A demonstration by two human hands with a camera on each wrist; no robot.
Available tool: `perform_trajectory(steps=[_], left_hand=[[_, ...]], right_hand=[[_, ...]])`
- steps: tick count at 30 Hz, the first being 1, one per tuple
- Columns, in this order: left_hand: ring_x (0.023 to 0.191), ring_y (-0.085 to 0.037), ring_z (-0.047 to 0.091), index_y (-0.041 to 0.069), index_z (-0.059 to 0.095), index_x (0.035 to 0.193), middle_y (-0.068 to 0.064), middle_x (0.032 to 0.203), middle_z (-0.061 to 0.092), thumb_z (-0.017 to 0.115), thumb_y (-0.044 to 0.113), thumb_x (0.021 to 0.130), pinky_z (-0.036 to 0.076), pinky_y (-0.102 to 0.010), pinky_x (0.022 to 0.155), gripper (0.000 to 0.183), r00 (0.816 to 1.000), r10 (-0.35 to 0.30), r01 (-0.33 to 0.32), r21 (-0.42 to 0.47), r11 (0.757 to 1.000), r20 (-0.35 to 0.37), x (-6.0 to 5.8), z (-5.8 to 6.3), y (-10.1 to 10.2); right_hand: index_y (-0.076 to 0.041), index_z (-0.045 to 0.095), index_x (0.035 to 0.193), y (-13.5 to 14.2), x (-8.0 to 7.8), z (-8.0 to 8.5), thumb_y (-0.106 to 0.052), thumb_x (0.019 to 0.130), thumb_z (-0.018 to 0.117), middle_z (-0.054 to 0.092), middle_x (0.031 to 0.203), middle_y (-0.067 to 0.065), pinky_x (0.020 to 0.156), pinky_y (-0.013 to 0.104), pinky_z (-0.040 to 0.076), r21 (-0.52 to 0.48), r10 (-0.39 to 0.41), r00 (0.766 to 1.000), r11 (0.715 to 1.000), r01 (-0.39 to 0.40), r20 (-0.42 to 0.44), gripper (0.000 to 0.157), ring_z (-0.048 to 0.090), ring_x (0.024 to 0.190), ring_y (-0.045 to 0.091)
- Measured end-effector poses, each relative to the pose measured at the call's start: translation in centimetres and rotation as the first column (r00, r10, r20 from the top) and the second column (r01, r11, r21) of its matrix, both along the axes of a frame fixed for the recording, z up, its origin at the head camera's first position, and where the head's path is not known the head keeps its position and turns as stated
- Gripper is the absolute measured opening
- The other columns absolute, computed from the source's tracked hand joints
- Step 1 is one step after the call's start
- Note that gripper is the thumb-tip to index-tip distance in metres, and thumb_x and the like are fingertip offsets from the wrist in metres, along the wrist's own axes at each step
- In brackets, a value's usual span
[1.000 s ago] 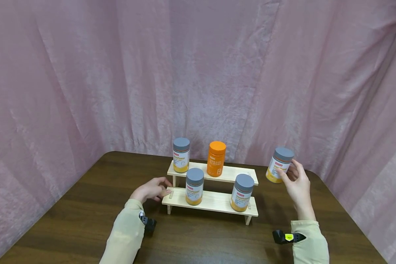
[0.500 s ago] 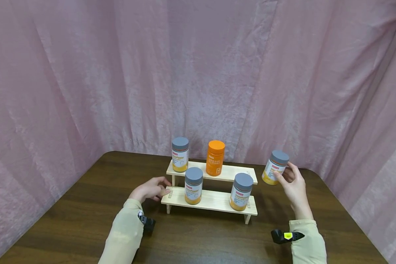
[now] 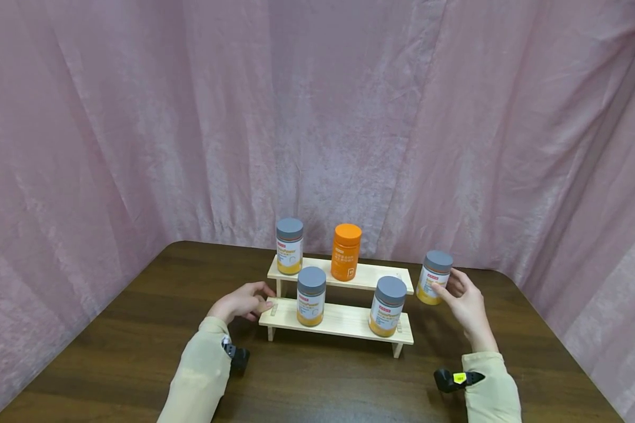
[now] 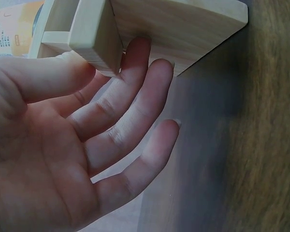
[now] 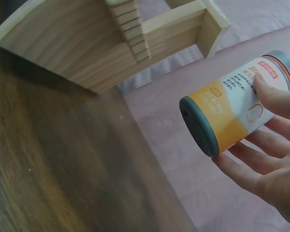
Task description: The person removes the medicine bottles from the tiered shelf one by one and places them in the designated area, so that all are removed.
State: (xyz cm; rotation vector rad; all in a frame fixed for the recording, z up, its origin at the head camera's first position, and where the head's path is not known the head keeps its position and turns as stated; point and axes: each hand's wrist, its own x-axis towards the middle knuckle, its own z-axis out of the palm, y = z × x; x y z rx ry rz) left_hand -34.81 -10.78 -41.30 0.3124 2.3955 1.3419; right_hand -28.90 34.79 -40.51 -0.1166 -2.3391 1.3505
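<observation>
My right hand (image 3: 468,305) holds a grey-lidded supplement jar (image 3: 433,281) beside the right end of a two-tier wooden display rack (image 3: 344,320). In the right wrist view, the raised jar (image 5: 227,104) shows its dark base, with the thumb on its label and the fingers round the other side. At the rack's left end, my left hand (image 3: 240,301) grips the lower tier. The left wrist view has the thumb on the edge of the wooden end (image 4: 94,38) and fingertips against its far side. An orange jar (image 3: 346,252) stands mid upper tier.
A grey-lidded jar (image 3: 289,247) stands at the upper tier's left. Two similar jars, one left of centre (image 3: 311,296) and one near the right end (image 3: 387,306), stand on the lower tier. Behind the brown table (image 3: 317,382) hangs a pink curtain (image 3: 317,117).
My right hand has carried the jar left and downward, nearer the rack's right end, and the jar has become more upright. The left hand stays at the rack.
</observation>
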Motion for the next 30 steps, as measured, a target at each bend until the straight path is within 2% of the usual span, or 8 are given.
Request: perform_trajectory(steps=[2,5,9,11,13,17,23,30], left_hand=[[0.077,-0.017,0.061,-0.001,0.053,0.115,-0.008,0.089,0.066,0.061,0.009,0.091,0.050,-0.032,0.068,0.027,1.000,0.000,0.000,0.003,1.000,-0.001,0.0,0.0,0.0],[0.077,-0.016,0.060,-0.001,0.054,0.115,-0.008,0.088,0.066,0.061,0.009,0.091,0.051,-0.032,0.068,0.026,1.000,-0.001,0.001,0.005,1.000,-0.007,0.0,0.0,0.0],[0.078,-0.016,0.060,0.000,0.053,0.114,-0.007,0.088,0.065,0.061,0.009,0.092,0.051,-0.032,0.068,0.026,1.000,-0.001,0.001,0.004,1.000,-0.003,0.0,0.0,0.0],[0.077,-0.017,0.061,0.000,0.053,0.114,-0.008,0.089,0.065,0.061,0.009,0.092,0.051,-0.032,0.068,0.026,1.000,0.001,-0.001,0.004,1.000,0.002,0.1,0.0,0.0],[0.077,-0.018,0.061,0.000,0.053,0.115,-0.008,0.089,0.065,0.061,0.009,0.092,0.051,-0.032,0.068,0.026,1.000,0.001,-0.001,0.004,1.000,0.005,0.1,0.0,0.0],[0.078,-0.018,0.061,-0.001,0.053,0.116,-0.009,0.090,0.066,0.060,0.009,0.092,0.050,-0.033,0.068,0.027,1.000,-0.003,0.003,0.005,1.000,0.005,0.0,0.0,0.0],[0.076,-0.016,0.061,0.000,0.053,0.116,-0.007,0.088,0.065,0.060,0.012,0.093,0.050,-0.032,0.067,0.027,1.000,-0.009,0.009,0.007,1.000,0.010,-0.2,-0.2,0.0],[0.078,-0.017,0.063,0.000,0.053,0.117,-0.009,0.091,0.066,0.061,0.013,0.093,0.051,-0.034,0.068,0.029,1.000,-0.014,0.014,-0.003,1.000,0.006,-0.3,-0.3,-0.1]], right_hand=[[0.000,0.046,0.138,0.0,0.0,-0.1,-0.022,0.091,0.068,0.055,0.133,0.029,0.077,0.003,0.041,-0.006,0.001,1.000,1.000,-0.001,0.018,0.057,0.046,0.085,-0.023],[0.000,0.047,0.138,0.0,0.0,-0.3,-0.024,0.090,0.069,0.055,0.134,0.027,0.077,0.004,0.040,-0.014,-0.001,0.999,1.000,0.001,0.053,0.058,0.049,0.088,-0.019],[-0.002,0.046,0.139,-0.1,0.0,-0.4,-0.028,0.088,0.071,0.055,0.136,0.024,0.077,0.006,0.040,0.000,-0.002,0.995,1.000,0.002,0.100,0.063,0.060,0.107,0.008],[-0.002,0.045,0.139,-0.1,0.0,-0.6,-0.029,0.088,0.072,0.055,0.136,0.024,0.077,0.006,0.040,0.004,0.001,0.993,1.000,-0.001,0.118,0.064,0.059,0.117,0.024],[-0.002,0.045,0.139,-0.1,0.0,-0.7,-0.030,0.087,0.073,0.055,0.136,0.025,0.077,0.007,0.040,0.007,-0.001,0.992,1.000,0.000,0.128,0.066,0.056,0.121,0.032],[-0.002,0.046,0.138,-0.1,-0.1,-1.1,-0.028,0.086,0.074,0.056,0.135,0.024,0.077,0.008,0.041,0.007,-0.012,0.990,1.000,0.012,0.139,0.064,0.056,0.119,0.031],[-0.002,0.046,0.137,0.3,-0.2,-1.5,-0.030,0.086,0.074,0.056,0.134,0.025,0.083,0.019,0.045,0.025,-0.018,0.989,1.000,0.015,0.146,0.065,0.056,0.120,0.033],[-0.001,0.046,0.136,0.7,-0.2,-1.9,-0.029,0.084,0.076,0.057,0.133,0.026,0.086,0.028,0.047,0.059,0.016,0.981,0.998,-0.027,0.191,0.066,0.058,0.117,0.035]])
